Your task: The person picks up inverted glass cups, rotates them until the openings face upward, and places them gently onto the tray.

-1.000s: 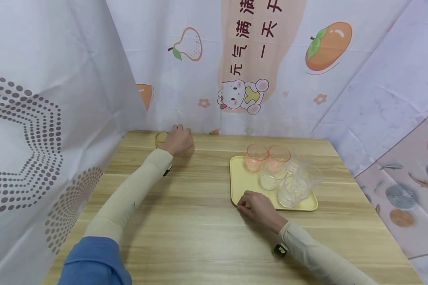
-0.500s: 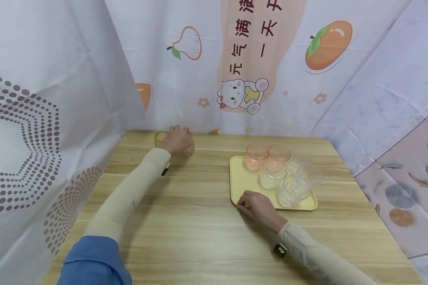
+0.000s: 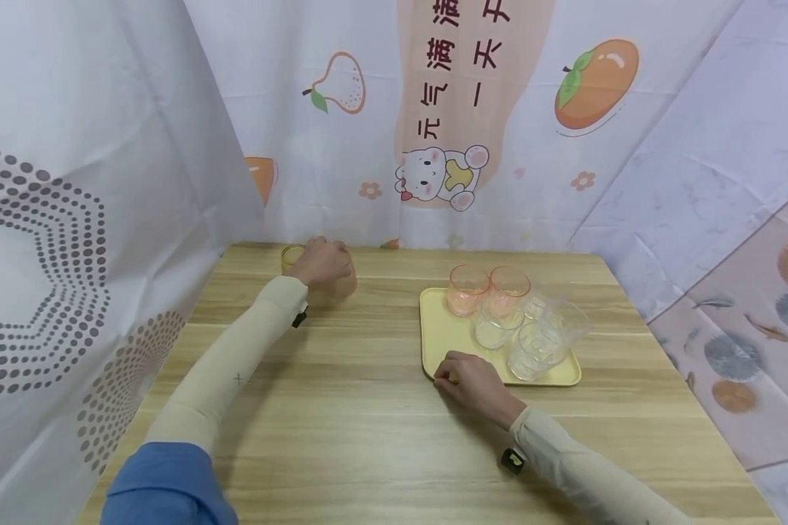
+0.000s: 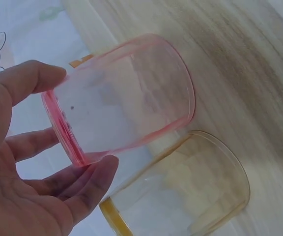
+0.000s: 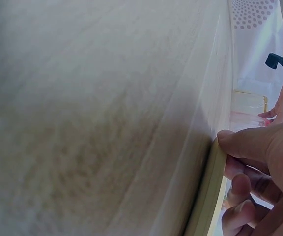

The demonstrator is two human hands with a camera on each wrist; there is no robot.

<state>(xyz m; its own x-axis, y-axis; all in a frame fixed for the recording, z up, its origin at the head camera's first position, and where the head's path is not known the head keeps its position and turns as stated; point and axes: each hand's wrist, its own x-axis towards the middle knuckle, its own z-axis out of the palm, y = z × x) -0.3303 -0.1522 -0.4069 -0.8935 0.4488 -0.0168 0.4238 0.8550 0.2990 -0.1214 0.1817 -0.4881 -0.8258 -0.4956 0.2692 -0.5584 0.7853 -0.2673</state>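
Little has shifted since the earlier frames: the left hand (image 3: 320,261) has stayed at the far left of the table (image 3: 341,408), and the right hand (image 3: 468,379) has stayed at the near left corner of the yellow tray (image 3: 441,335); only the view has drifted slightly.

A pink tumbler (image 4: 127,98) is gripped by the left hand (image 4: 28,162), with the thumb (image 4: 26,81) laid along one side near its rim and the fingers (image 4: 90,179) curled against the other. The tumbler is seen tipped over on its side in the left wrist view, its base towards the wooden table. Just beside it, a yellow tumbler (image 4: 181,191) is seen, close against the pink one; whether the two touch cannot be told. In the head view the yellow tumbler (image 3: 292,257) is partly hidden behind the hand, near the printed curtain (image 3: 433,109).

The edge of the yellow tray (image 5: 208,196) is pinched by the right hand (image 5: 264,172), the thumb on top of the rim and the fingers curled beneath it. On the tray two pink tumblers (image 3: 468,288) are stood at the far side, and several clear glasses (image 3: 532,346) are grouped close together to their right and nearer.
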